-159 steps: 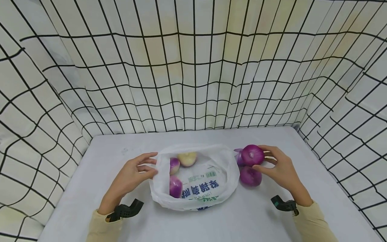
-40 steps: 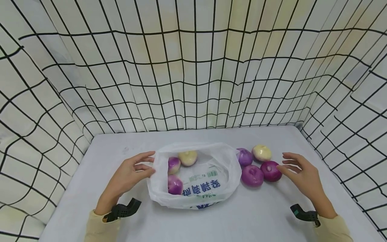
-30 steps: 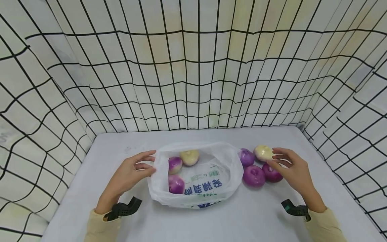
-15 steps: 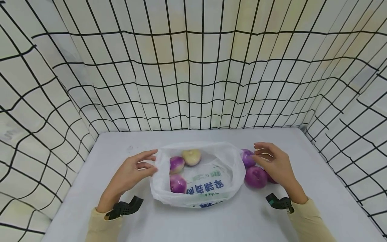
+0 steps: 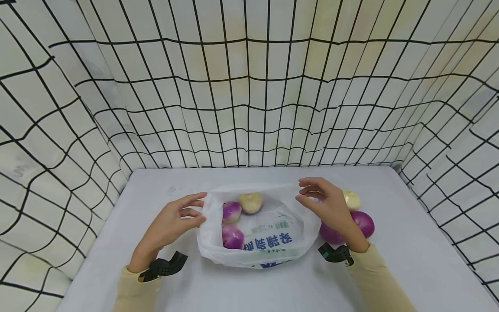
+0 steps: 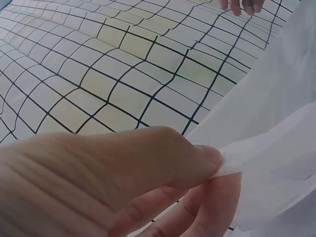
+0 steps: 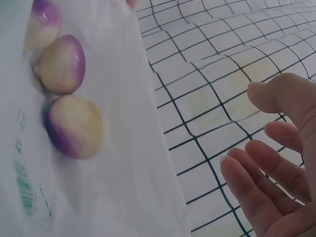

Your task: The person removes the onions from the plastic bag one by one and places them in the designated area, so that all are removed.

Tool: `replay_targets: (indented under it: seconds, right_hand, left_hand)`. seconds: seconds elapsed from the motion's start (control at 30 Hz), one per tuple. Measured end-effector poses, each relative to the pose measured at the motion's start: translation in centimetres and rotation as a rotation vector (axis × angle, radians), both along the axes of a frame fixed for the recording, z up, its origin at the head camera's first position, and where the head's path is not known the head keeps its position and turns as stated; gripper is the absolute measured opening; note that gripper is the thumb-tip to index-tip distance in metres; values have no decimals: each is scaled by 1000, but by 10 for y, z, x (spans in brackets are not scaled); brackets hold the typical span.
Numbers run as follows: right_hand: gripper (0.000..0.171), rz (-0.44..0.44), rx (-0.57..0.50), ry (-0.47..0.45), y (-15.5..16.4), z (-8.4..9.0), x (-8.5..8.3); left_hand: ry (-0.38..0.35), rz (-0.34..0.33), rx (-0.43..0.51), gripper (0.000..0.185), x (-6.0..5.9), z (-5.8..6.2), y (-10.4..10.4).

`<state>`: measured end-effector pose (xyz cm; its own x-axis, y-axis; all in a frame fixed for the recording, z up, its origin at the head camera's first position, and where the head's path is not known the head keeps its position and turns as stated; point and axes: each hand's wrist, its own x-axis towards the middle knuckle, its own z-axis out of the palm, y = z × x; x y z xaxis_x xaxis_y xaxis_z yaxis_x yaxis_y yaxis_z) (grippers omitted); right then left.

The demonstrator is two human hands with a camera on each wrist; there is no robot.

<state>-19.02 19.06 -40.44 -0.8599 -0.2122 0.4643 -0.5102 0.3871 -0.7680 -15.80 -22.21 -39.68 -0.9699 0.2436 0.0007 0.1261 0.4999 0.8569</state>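
A person's left hand (image 5: 171, 225) pinches the near-left rim of a white bag (image 5: 269, 249) between thumb and forefinger, holding its mouth open on the table (image 5: 409, 242). Three onions (image 5: 233, 236) already lie inside; three more (image 5: 364, 223) wait outside on the right, so the work looks about half done. The right hand (image 5: 329, 208) hovers over the bag's right rim, fingers loosely spread and holding nothing, with the outside onions just behind and beside it. Beyond, a grid-patterned cloth (image 5: 249, 86) walls the table.
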Motion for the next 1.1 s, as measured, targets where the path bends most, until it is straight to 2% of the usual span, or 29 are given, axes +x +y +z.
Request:
replay_targets:
  seconds: [0.37, 0.7, 0.93, 1.1]
  right_hand:
    - [41, 123, -50, 38, -40, 7, -10]
    - [41, 205, -46, 11, -68, 3, -20]
    - [40, 224, -34, -56, -79, -2, -22]
    - [39, 236, -28, -63, -86, -4, -24]
  left_hand:
    - [-10, 0, 10, 65, 0, 0, 2]
    - [12, -3, 4, 63, 2, 0, -1]
    - [41, 6, -21, 62, 4, 2, 1]
    - [48, 1, -27, 62, 4, 2, 1]
